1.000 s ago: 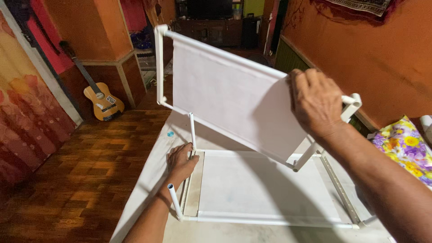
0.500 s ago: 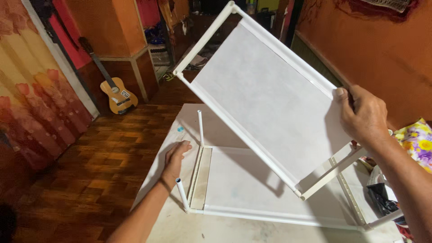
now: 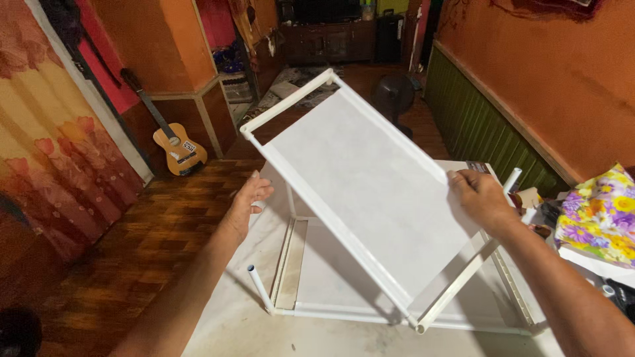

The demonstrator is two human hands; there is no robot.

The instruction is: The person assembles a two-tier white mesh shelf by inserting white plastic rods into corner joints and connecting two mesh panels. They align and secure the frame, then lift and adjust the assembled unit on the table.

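Observation:
A white fabric shelf panel (image 3: 370,185) in a white tube frame is held tilted above a second white panel frame (image 3: 344,291) that lies flat on a white sheet on the floor. My right hand (image 3: 479,197) grips the tilted panel's right edge. My left hand (image 3: 250,198) is at the left side, fingers curled around a short upright white tube of the lower frame. Another short white tube (image 3: 259,288) sticks up at the lower frame's near left corner.
A small acoustic guitar (image 3: 173,144) leans on the wall at left by a floral curtain (image 3: 53,152). A floral cloth (image 3: 598,208) and small items lie at right. A floor fan (image 3: 395,96) stands behind. Wooden floor (image 3: 132,244) stretches to the left.
The tilted panel has come lower and closer to flat, its far end dropping. My left hand has moved up to an upright tube; the right hand keeps its grip on the panel's edge.

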